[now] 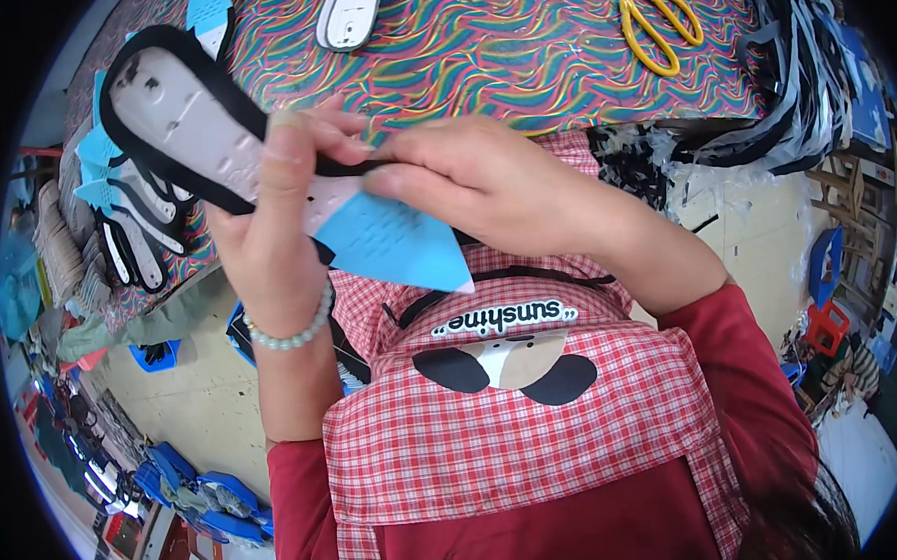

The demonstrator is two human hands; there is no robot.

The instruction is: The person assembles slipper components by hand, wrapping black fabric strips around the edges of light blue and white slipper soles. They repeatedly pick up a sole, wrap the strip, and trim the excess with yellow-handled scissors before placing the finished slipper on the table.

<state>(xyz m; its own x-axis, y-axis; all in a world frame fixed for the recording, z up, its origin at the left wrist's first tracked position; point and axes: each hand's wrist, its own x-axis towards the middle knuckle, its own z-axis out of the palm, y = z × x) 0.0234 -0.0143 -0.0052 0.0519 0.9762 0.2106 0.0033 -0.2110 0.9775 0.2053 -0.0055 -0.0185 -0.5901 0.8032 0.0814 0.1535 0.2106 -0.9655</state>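
Note:
A shoe sole (pixel 186 116) with a white face, holes in its heel and a light blue pointed toe piece (pixel 387 243) is held up in front of my apron, tilted. A thick black edging strip (pixel 228 97) runs around its rim. My left hand (pixel 265 213) is wrapped around the sole's middle, thumb on the white face and fingers behind it. My right hand (pixel 484 183) is closed at the far edge, thumb and forefinger pinching the black strip near the blue piece. The fingers hide part of that edge.
Another white sole (pixel 349 16) and yellow-handled scissors (pixel 658 26) lie on the colourful patterned tablecloth (pixel 499 58). Several finished-looking soles (pixel 136 229) are piled at the left. Black strips (pixel 810 74) hang at the right edge. Blue bins (pixel 203 496) stand on the floor, lower left.

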